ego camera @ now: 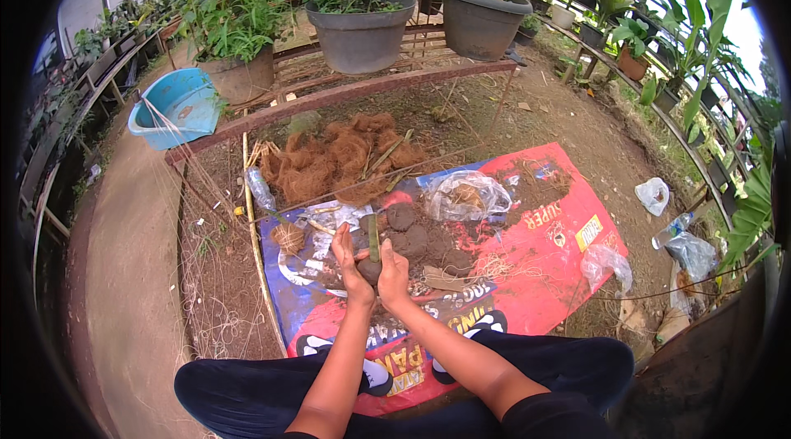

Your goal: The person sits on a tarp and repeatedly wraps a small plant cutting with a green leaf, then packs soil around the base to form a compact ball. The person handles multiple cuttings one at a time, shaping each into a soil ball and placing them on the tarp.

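Observation:
Between my cupped palms sits a dark ball of soil (369, 272) with an upright green leaf cutting (374, 238) rising from it. My left hand (350, 263) presses on one side of the ball, and my right hand (394, 273) on the other. Just beyond them lies a mound of dark soil (415, 244), with a rounded soil lump (400, 216) at its far edge. Left of my hands rests a fibre-covered ball bound with string (287, 238), a green shoot at its top. Loose pale string (503, 267) is tangled to the right.
A red and blue printed banner (550, 281) covers the ground before me. Brown coconut fibre (330, 161) is heaped behind it, near a clear plastic bag (468, 195). A low metal rack bar (346, 102) crosses beyond, with a blue basin (179, 108) and potted plants (361, 31).

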Available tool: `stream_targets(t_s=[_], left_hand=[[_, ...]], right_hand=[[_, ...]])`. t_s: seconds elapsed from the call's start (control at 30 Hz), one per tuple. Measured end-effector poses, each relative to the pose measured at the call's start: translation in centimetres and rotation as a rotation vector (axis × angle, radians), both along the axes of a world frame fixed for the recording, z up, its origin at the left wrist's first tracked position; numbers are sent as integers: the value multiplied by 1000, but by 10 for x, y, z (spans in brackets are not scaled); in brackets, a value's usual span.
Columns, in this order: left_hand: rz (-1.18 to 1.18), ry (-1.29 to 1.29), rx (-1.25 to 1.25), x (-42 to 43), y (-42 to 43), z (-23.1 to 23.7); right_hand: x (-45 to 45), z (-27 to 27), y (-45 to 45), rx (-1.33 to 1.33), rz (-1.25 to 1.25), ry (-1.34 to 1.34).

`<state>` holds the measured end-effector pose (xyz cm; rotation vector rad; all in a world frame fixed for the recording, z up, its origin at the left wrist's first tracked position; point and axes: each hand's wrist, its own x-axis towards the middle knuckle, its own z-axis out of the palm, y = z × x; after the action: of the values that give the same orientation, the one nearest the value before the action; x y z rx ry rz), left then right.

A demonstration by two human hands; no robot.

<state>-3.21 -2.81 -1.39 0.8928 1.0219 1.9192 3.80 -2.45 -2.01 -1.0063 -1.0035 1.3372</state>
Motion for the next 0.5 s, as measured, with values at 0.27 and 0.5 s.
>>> stream_targets(t_s=[0.27, 0.5], left_hand=[[-23, -78, -11, 14, 1, 5], [-81, 16, -64, 21, 3, -6]], right_hand=[[4, 14, 3, -9, -51, 104], [19, 3, 16, -47, -105, 67]])
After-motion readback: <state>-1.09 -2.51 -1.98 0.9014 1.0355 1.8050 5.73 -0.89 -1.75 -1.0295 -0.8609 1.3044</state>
